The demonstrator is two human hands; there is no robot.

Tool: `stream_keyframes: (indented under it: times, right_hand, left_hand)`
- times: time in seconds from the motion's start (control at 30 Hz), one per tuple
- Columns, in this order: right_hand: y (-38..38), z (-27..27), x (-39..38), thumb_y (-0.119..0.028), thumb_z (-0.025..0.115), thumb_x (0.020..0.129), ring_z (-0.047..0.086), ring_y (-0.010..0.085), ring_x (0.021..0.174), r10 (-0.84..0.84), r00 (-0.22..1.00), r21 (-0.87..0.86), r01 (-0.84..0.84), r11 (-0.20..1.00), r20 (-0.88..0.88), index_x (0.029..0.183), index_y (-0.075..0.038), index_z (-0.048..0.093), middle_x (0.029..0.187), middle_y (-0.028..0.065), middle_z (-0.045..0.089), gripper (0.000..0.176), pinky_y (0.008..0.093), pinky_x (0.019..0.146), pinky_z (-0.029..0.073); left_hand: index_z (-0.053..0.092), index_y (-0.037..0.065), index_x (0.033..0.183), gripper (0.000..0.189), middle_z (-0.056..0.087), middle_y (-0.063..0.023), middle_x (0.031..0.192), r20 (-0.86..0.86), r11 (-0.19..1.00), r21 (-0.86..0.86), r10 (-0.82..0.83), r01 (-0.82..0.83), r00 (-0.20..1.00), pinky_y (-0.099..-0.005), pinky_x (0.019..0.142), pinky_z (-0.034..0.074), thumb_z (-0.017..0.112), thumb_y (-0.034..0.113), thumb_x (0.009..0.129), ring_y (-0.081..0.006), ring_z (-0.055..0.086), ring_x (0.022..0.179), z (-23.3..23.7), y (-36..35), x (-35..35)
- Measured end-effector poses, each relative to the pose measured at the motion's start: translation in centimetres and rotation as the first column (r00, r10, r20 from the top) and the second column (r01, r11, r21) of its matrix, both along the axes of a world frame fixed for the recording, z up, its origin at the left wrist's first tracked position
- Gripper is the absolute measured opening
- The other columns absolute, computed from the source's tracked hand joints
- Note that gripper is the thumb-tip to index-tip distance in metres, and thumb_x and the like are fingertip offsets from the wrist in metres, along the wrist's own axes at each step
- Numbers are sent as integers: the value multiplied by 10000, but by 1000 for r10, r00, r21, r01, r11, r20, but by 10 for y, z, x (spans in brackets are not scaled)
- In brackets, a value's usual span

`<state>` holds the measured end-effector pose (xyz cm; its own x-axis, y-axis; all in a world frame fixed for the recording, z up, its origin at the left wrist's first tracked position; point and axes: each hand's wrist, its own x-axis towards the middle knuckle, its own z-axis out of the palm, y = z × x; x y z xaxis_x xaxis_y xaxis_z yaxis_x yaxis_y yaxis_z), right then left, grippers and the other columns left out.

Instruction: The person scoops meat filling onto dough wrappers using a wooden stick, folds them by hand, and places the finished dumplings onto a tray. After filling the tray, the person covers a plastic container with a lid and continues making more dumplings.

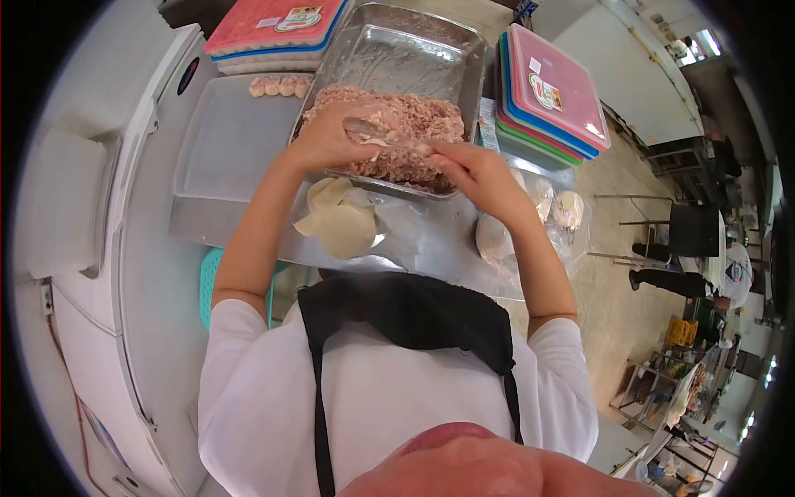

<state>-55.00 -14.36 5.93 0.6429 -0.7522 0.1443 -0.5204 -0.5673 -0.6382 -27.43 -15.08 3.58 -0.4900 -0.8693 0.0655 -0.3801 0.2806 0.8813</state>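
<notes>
Over the metal pan [472,79], my left hand [330,139] is curled around a pale dumpling wrapper [373,132] that seems to have filling on it. My right hand [474,172] pinches a thin, shiny spreading tool [414,147] whose tip points toward the wrapper; its exact kind is hard to make out. Pink minced meat [426,116] fills the near half of the pan, just under both hands. On the metal table in front of me lies a stack of round dumpling wrappers [344,228], partly on clear plastic.
Left of the pan, a translucent tray [224,141] holds a row of dumplings [280,85]. Lidded trays are stacked behind it [273,29] and to the right [555,91]. Bagged pale dough pieces [569,209] sit at the right. A person [733,273] is farther right.
</notes>
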Motion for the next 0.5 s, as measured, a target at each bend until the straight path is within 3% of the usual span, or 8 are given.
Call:
stream_keyframes:
  times: [0.03,0.1,0.13,0.2,0.33,0.4,0.43,0.5]
  right_hand:
    - [-1,-4,6,-228,595,901,638,295,841,23,999,-18,-22,1000,33,1103,-47,639,944,174,650,274,327,751,490]
    - [-6,10,-1,-248,585,895,635,309,802,-69,987,-194,40,980,-148,1096,-101,639,915,142,645,255,373,694,499]
    - [-7,18,-1,-259,580,892,633,316,783,-123,966,-284,54,957,-230,1092,-128,639,901,126,642,246,396,665,504]
    - [4,22,10,-251,584,884,627,309,743,-201,968,-330,142,933,-152,1104,-168,626,856,107,622,239,405,631,498]
    - [-4,-24,17,-252,577,881,622,309,710,-237,965,-445,163,880,-115,1120,-208,607,812,92,605,245,404,604,496]
    - [-21,-51,-4,-259,565,889,623,310,723,-290,873,-445,96,890,-391,1126,-203,604,807,98,600,247,415,609,495]
    - [-27,-54,-13,-263,559,893,623,310,730,-308,799,-441,60,896,-516,1129,-200,602,805,101,597,248,421,611,494]
    - [-19,-50,-17,-275,556,904,628,312,775,-331,772,-311,182,933,-542,1140,-165,619,856,109,627,267,391,668,499]
  left_hand:
    - [565,29,1222,569,584,-150,1204,43,996,-61,63,-60,997,-332,966,404,702,145,681,-236,541,1120,-2,0,1]
    - [599,-3,1157,530,623,-211,1107,115,965,-192,201,-177,973,-348,923,434,697,202,678,-287,587,1060,-11,-1,3]
    - [591,-15,1161,543,625,-212,1097,42,963,-170,220,-210,974,-345,920,436,699,210,678,-287,590,1052,-21,-5,5]
    - [576,-39,1168,570,629,-214,1076,-100,955,-118,260,-271,960,-341,915,438,703,224,678,-287,595,1034,-40,-19,10]
    - [560,-59,1165,578,621,-218,1084,34,936,-102,342,-337,939,-357,920,434,710,249,699,-308,583,1046,-37,-22,15]
    - [520,-74,1200,623,614,-220,1099,118,952,-8,304,-305,945,-368,930,430,713,261,712,-321,573,1068,-8,-13,12]
    - [497,-65,1226,647,614,-219,1091,80,940,-97,335,-327,939,-368,931,429,715,271,718,-319,572,1071,-17,-12,15]
    - [449,-48,1276,697,615,-216,1076,4,893,-274,371,-356,929,-367,932,428,719,290,729,-316,569,1076,-43,-14,25]
